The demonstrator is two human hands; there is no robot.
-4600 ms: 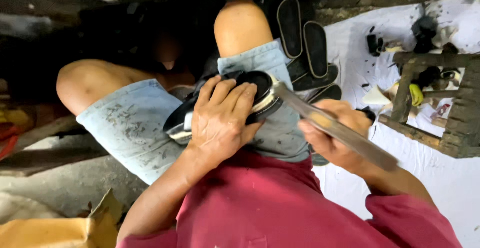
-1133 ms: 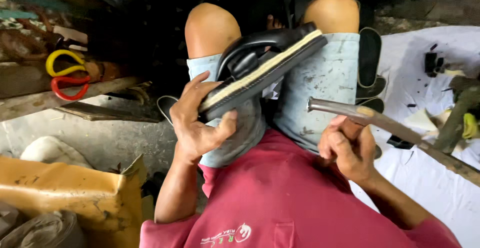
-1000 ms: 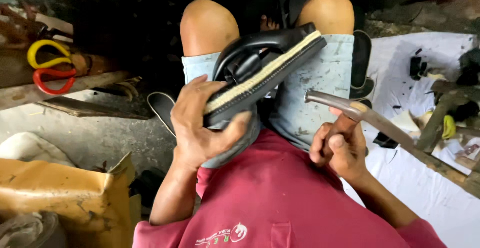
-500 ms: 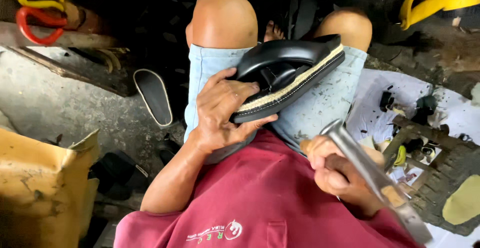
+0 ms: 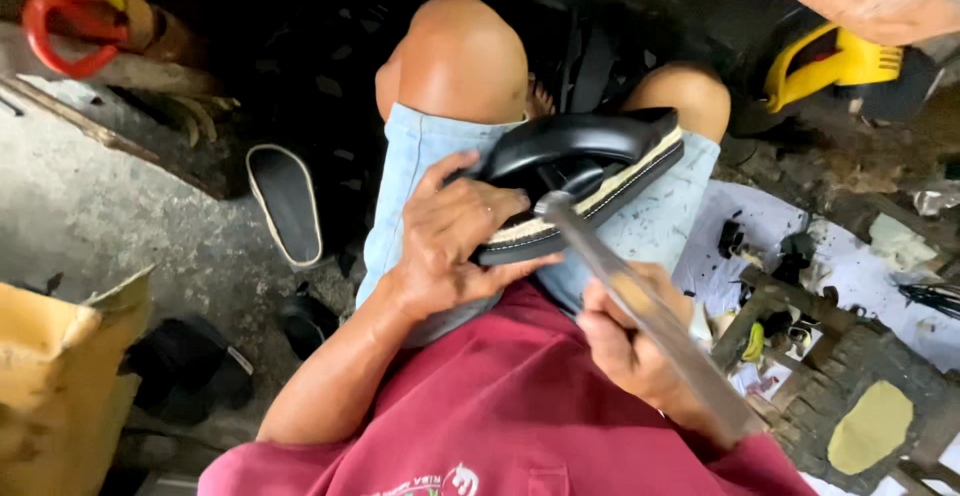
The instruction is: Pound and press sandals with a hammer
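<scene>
Sandal [image 5: 590, 171] in left hand [image 5: 455, 246], metal tool [image 5: 640, 306] in right hand [image 5: 625, 341]

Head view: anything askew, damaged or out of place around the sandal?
Nothing damaged. The left hand holds the black sandal tilted on the lap, and the right hand sets a metal tool against its edge. A loose black sole lies alone on the floor, with dark scraps strewn over the white sheet.

A black sandal [image 5: 575, 181] with a pale, stitched sole edge is held tilted across the lap, strap side up, one end lower than the other. A long metal tool [image 5: 640, 306] is laid with its tip against the sandal's sole edge.
</scene>
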